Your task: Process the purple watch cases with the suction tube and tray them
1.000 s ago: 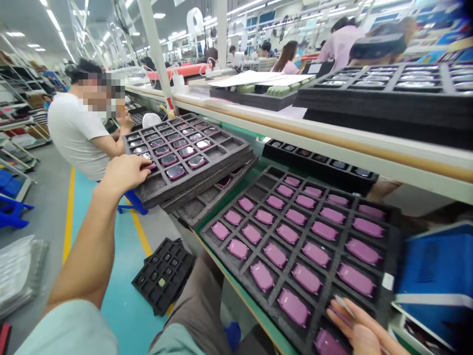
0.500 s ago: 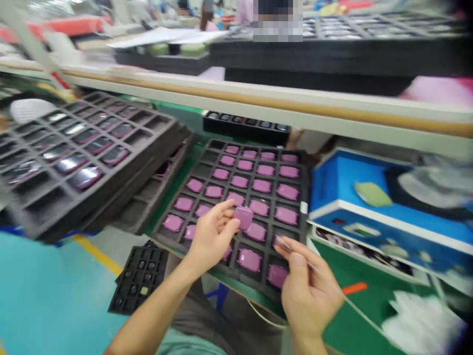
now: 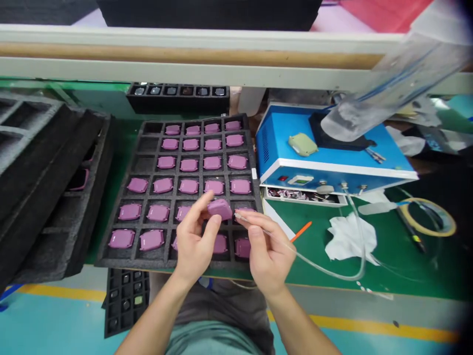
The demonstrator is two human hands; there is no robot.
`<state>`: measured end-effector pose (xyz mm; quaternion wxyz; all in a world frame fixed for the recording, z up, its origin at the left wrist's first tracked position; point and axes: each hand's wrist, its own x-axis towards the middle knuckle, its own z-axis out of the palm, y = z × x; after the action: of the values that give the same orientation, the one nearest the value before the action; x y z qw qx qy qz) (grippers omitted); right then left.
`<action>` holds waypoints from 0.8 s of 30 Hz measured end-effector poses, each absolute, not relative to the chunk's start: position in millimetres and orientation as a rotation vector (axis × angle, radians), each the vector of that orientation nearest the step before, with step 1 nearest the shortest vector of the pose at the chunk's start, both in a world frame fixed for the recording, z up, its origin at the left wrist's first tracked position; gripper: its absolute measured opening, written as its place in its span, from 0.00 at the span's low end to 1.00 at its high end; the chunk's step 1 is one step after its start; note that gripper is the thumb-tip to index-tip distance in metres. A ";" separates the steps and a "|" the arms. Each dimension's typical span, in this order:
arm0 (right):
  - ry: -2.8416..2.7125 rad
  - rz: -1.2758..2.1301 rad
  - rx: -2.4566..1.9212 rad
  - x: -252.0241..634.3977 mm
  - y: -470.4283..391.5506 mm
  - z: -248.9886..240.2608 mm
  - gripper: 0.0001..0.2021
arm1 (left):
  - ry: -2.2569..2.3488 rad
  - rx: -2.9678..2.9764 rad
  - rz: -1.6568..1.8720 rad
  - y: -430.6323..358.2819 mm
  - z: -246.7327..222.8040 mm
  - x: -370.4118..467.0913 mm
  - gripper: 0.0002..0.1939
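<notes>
My left hand [image 3: 195, 236] pinches a purple watch case [image 3: 220, 209] between thumb and fingers, tilted above the tray. Just to its right, my right hand [image 3: 271, 249] grips a thin clear hose [image 3: 314, 265] like a pen, its small tip [image 3: 240, 217] pointing toward the case. Both hands hover over the front part of a black foam tray [image 3: 148, 161] holding several rows of similar purple cases [image 3: 130, 211]. The hose loops to the front of a blue box-shaped machine [image 3: 284, 130] on the right. My hands and forearms cover some tray pockets.
Stacked foam trays [image 3: 40, 162] stand at left. A pale green case [image 3: 303, 144] and a clear cylinder [image 3: 347, 118] sit on the machine. White tissue [image 3: 351, 236], an orange stick [image 3: 302, 230] and a tape roll [image 3: 443, 217] lie on the green bench. A shelf beam [image 3: 185, 54] crosses above.
My view has turned right and down, bringing the machine and bench fully into sight. My hands have come closer together, and the hose tip is now nearer the held watch case.
</notes>
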<state>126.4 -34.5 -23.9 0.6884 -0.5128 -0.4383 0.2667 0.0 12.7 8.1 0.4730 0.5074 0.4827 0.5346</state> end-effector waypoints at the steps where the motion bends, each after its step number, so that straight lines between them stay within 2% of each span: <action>1: -0.978 0.601 -1.141 126.3 -34.8 -24.6 0.08 | 1.178 1.215 1.302 12.5 7.8 0.1 0.18; 4: -0.971 0.613 -1.120 125.6 -35.2 -25.6 0.08 | 1.156 1.069 1.314 10.6 6.3 0.0 0.13; 11: -1.004 0.648 -1.121 125.9 -34.7 -26.2 0.08 | 1.128 1.057 1.265 6.6 5.6 -0.4 0.18; 24: -1.001 0.636 -1.101 126.9 -32.8 -25.6 0.09 | 1.083 1.095 1.331 5.3 5.0 -0.1 0.14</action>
<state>126.9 -32.8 -25.6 0.6901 -0.4924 -0.4476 0.2846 -0.1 5.3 5.0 0.5253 0.4577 0.4526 0.5565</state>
